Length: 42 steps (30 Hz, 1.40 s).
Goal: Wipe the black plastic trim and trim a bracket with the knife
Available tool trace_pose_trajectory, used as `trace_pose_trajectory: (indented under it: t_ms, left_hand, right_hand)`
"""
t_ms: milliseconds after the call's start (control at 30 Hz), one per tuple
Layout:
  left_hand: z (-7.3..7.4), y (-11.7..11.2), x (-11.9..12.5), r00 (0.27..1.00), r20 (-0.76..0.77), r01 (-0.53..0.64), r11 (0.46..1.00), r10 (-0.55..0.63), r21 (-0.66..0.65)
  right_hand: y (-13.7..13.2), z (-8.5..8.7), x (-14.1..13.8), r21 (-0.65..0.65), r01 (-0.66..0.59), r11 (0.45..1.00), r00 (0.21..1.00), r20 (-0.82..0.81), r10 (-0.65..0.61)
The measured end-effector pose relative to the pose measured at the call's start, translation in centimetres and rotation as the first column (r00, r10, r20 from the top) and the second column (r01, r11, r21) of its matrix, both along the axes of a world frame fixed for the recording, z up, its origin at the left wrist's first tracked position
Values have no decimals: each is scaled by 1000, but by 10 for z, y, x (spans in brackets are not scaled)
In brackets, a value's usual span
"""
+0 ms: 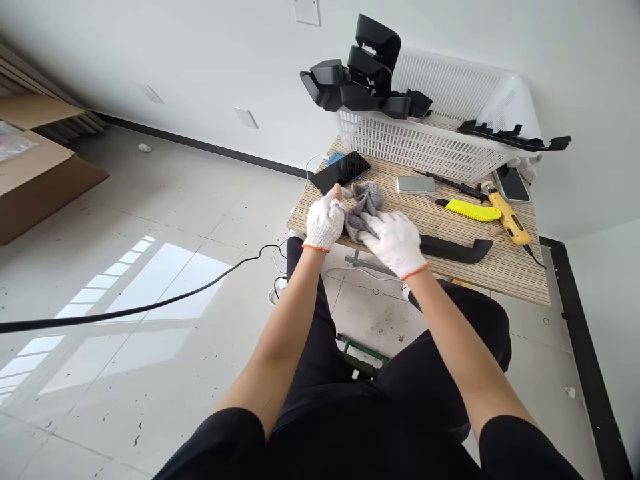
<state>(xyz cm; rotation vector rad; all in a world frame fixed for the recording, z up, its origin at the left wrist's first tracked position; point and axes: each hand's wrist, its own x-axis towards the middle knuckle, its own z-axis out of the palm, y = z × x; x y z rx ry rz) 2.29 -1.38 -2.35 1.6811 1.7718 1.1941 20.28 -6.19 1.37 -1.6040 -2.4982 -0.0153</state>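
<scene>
A long black plastic trim piece [457, 249] lies along the front edge of the small wooden table, its right end bent upward. My left hand [325, 220], in a white knit glove with a bare thumb tip, is closed at the left end of this piece; its fingers are partly hidden. A crumpled grey cloth [367, 200] sits between my hands. My right hand [395, 241], also gloved, is closed on the cloth and presses it against the trim piece, covering the middle of it.
Behind stands a white plastic basket [425, 143] with black molded parts [367, 73] piled over its rim. On the table [520, 283] are a black phone [341, 172], a silver box [416, 185], a yellow utility knife [473, 210], a yellow corded tool [510, 217] and another phone [513, 183].
</scene>
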Motion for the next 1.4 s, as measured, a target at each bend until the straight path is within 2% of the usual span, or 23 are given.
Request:
trace_pose_trajectory:
  t_ms: [67, 133, 267, 433, 600, 700, 800, 867, 933, 967, 1033, 1067, 1100, 1200, 1300, 1333, 1400]
  left_hand:
    - [-3, 3, -1, 1000, -26, -9, 1000, 9, 8]
    - [-4, 5, -2, 1000, -12, 5, 1000, -5, 20]
    - [-2, 4, -1, 998, 45, 34, 996, -38, 76]
    - [-1, 0, 0, 992, 118, 29, 998, -37, 64]
    - [-3, -1, 1, 979, 194, 55, 997, -64, 53]
    - [-5, 0, 1, 982, 187, 20, 998, -32, 66]
    - [-6, -1, 2, 981, 192, -10, 997, -4, 75]
    - [-4, -3, 3, 985, 173, -18, 997, 6, 71]
    - [-2, -5, 3, 993, 113, -34, 997, 27, 63]
    - [0, -6, 3, 997, 72, -45, 997, 40, 59]
    - [2, -7, 3, 997, 5, -71, 996, 71, 52]
    - [2, -7, 4, 996, -22, -90, 995, 91, 49]
    - [2, -7, 4, 992, -47, -111, 992, 114, 52]
    - [0, -5, 5, 982, -101, -149, 985, 157, 84]
    - [-3, -5, 5, 984, -103, -131, 985, 142, 109]
    - [-3, -5, 5, 985, -99, -129, 986, 140, 109]
    - [-3, -5, 4, 986, -96, -126, 986, 137, 110]
  right_hand:
    - [4, -2, -26, -2, 15, 1000, 1000, -21, -15]
    - [4, -4, -40, -5, 41, 999, 999, -35, -41]
    - [-5, -3, -35, -16, 44, 999, 998, -37, -45]
    - [-24, 7, 13, -14, 56, 998, 997, 45, -56]
    - [-48, 9, 91, 48, 125, 991, 982, 139, -131]
    - [-66, 7, 137, 106, 220, 970, 962, 143, -234]
    - [-79, 7, 157, 126, 371, 920, 910, 148, -387]
    - [-80, 7, 146, 123, 465, 877, 867, 134, -479]
    - [-70, 7, 120, 103, 506, 856, 850, 109, -515]
    - [-62, 6, 103, 80, 490, 868, 864, 93, -496]
    - [-43, 6, 69, -20, 353, 935, 935, 36, -352]
    - [-34, 8, 55, -66, 272, 960, 962, -12, -273]
    - [-25, 12, 44, -84, 238, 968, 967, -76, -245]
    - [-14, 31, 39, -91, 190, 978, 944, -255, -208]
    - [-18, 52, 78, 2, 205, 979, 911, -367, -190]
    - [-20, 56, 100, 51, 262, 964, 890, -399, -221]
    - [-22, 58, 149, 141, 432, 891, 828, -454, -330]
